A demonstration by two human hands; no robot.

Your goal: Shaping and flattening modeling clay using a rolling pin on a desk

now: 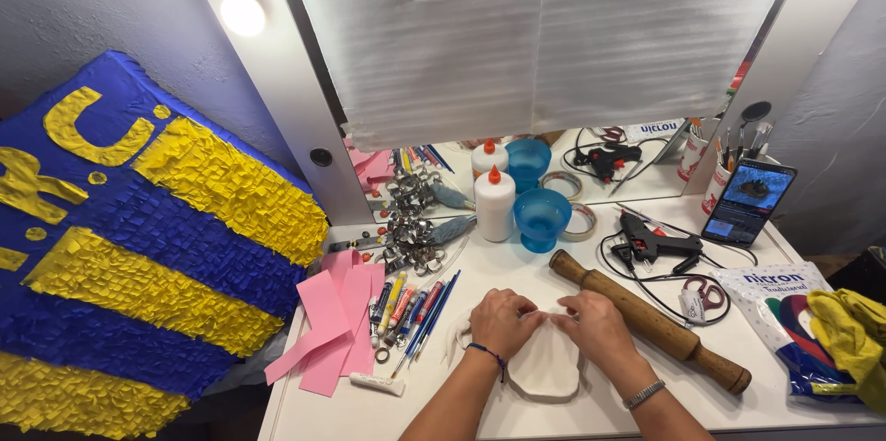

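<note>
Your left hand (501,321) and right hand (595,326) are both down on the white clay (544,367), near the front edge of the table (443,413), centre. Fingers curled over the clay's far edge, thumbs meeting in the middle. Looks like a pinch on that edge, but how tightly you've got it I can't tell from here. Clay is a flattened patch, lying flat, mostly showing between your wrists.

Rolling pin (651,319) lies just right of your right hand, angled from back-left to front-right, not touching it. Paint tubes and brushes (411,307) sit near your left hand, with pink paper strips (332,330) further left, hanging over the table edge. One white tube (377,385) lies apart at the front.

Behind the clay: glue bottle (495,204), blue cup (542,217), tape roll (581,220). Glue gun (657,245) and its cord back-right, scissors (703,296) beside the cord, phone (748,201) propped behind. Clay packet (780,298) and yellow cloth (849,335) at far right. Blue and yellow piñata (129,247) leans at left.
</note>
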